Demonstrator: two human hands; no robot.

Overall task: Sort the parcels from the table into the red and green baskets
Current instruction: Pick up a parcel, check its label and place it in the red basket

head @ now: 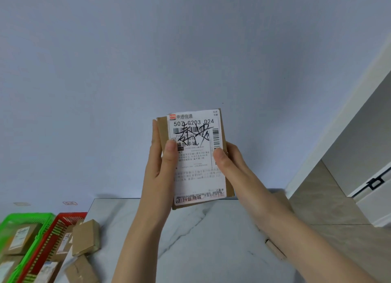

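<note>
Pale wall [148,60] rises behind the marble surface [211,240]. One parcel [196,156] is held up off it, label toward the camera, long axis upright: the left hand [160,170] clasps its left edge, the right hand [234,168] its right. The green basket [27,215] and red basket [72,214] sit low to the left, nearer the left hand, so the drop likely swings that way

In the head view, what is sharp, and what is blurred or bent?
Head view: the parcel shows a sharp label heading, small print too soft to read; the green basket and red basket in the lower left corner are blurred; the wide lens makes the white trim at right lean; light even, no glare.
</note>
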